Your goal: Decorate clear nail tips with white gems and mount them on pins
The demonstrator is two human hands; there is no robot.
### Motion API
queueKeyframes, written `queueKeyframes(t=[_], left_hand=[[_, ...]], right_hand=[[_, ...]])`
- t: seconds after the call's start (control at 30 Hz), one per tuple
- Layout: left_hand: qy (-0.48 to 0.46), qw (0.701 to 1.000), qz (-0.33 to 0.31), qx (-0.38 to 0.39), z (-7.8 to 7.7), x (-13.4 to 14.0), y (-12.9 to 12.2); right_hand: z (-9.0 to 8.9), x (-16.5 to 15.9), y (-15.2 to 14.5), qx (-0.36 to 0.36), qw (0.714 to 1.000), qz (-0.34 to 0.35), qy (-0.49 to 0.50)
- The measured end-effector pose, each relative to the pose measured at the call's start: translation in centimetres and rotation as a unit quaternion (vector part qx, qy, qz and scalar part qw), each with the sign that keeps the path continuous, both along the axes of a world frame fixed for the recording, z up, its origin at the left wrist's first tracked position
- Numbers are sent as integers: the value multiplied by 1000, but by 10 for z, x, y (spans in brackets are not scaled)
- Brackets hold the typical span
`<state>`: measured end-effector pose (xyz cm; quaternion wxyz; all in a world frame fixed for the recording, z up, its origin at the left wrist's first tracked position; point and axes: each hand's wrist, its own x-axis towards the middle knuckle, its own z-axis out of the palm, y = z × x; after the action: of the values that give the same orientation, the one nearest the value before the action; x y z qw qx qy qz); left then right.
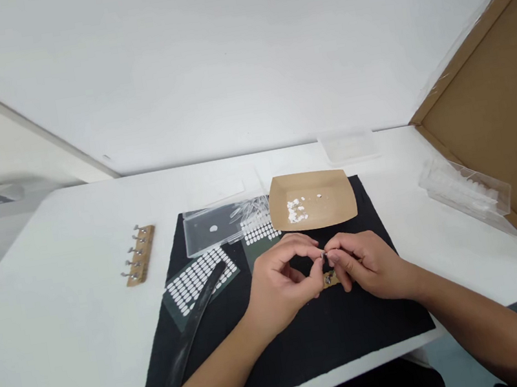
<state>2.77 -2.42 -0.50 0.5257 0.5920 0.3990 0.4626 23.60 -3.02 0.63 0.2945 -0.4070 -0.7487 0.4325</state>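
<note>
My left hand (282, 278) and my right hand (365, 261) meet over a black mat (284, 353). Thumb and forefinger of each are pinched together at a tiny dark, shiny piece (323, 257), too small to name. Both hands are closed on it, fingertips nearly touching. Just beneath them, partly hidden by the fingers, a small tan strip (330, 279) with a metal fitting lies on the mat. Left of my left hand is a sheet of white oval stickers (198, 278), crossed by a long black curved strip (196, 327). Another sticker sheet (259, 229) is partly covered.
Behind my hands stands a brown paper tray (334, 207) holding white bits. Beside it is a clear plastic box (205, 228) with clear slivers. A wooden strip with metal clips (141, 256) lies left. Right are a clear case (468, 186) and a large cardboard box (498, 96).
</note>
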Motion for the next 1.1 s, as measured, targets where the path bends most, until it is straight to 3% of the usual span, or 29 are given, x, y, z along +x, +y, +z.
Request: queueKeyframes(t=[0.57, 0.73, 1.1], left_hand=[[14, 1000, 6, 15, -4, 0, 5], [17, 1000, -4, -18, -4, -2, 4], [50, 999, -8, -10, 2, -3, 4]], right_hand=[[-3, 2, 3, 165, 979, -38, -114], [-2, 3, 2, 164, 977, -40, -130], [0, 3, 2, 159, 974, -52, -150]])
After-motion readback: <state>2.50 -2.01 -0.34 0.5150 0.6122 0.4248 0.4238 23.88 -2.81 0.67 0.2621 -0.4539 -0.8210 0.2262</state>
